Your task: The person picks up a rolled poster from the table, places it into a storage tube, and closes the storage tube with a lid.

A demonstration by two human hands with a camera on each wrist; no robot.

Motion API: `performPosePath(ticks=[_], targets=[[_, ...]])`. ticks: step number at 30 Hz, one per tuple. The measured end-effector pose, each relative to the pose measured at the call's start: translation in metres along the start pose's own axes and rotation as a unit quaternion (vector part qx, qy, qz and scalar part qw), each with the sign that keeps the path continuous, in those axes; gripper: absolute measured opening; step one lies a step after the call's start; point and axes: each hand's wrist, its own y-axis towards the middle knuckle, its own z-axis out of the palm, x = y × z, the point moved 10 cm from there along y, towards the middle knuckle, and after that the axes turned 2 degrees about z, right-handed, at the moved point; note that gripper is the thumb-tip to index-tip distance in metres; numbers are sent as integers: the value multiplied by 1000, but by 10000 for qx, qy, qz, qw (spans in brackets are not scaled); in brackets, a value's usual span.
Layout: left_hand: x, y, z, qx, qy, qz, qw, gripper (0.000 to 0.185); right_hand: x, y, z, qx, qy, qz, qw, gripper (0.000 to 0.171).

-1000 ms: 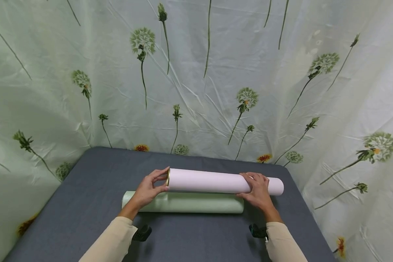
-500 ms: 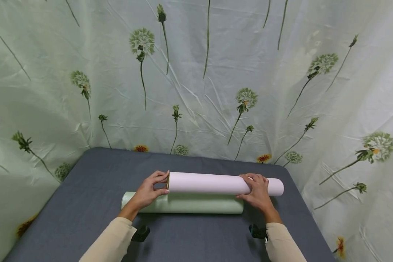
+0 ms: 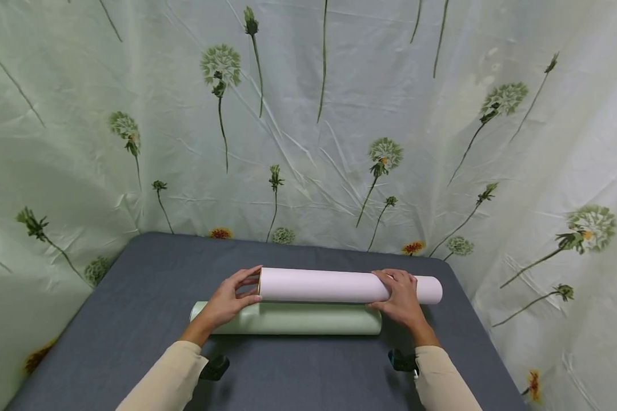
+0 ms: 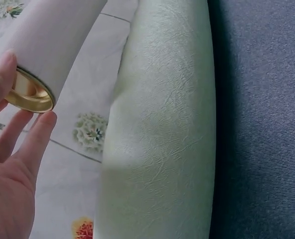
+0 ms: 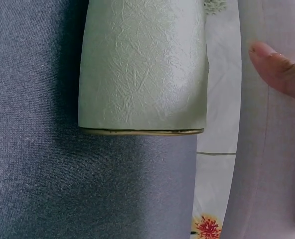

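A pale pinkish-white tube (image 3: 313, 285) is held level above the table, just behind a pale green tube (image 3: 298, 319) with a crinkled surface. My left hand (image 3: 231, 299) holds its left end, fingers at the top of the rim and thumb below. In the left wrist view that end shows a recessed gold lining (image 4: 30, 94), with fingertips right on its edge. Toward the other end, my right hand (image 3: 400, 298) grips the pinkish tube from above, its thumb (image 5: 274, 67) along the near side. The green tube lies on the table, its gold-edged end (image 5: 142, 132) visible in the right wrist view.
A dark grey cloth (image 3: 298, 377) covers the table. Behind it and at both sides hangs a pale curtain (image 3: 308, 142) printed with dandelions. Black wrist devices (image 3: 216, 367) hang under both cream sleeves (image 3: 164, 377).
The pinkish tube's left end dipped slightly, then rose a little, and its gold edge shows less in the head view. Both hands keep their hold, and the green tube stays put.
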Motion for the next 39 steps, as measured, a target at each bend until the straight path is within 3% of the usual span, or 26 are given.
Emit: performPosePath(ticks=[11,17,22,29,34,39], targets=[[0,-1,-5,-65,95,-67,9999,68,6,2,2,164,-145,76,9997,75],[0,1,-6,-42,428,-108,9990,68,6,0,4,180,-191,141,9996,75],[-7,2,-7,-16,1025,168,9946,65,4,0,4,144,-236,128,9995,75],[-20,8,-6,-5,1961,477,9794,61,9,0,0,38,-283,69,9996,74],[-30,16,1,109,2709,723,9598,61,13,1,-1,-19,-241,70,9997,74],[-42,24,15,402,3117,1126,9426,60,15,2,-1,-63,-214,-5,9998,73]])
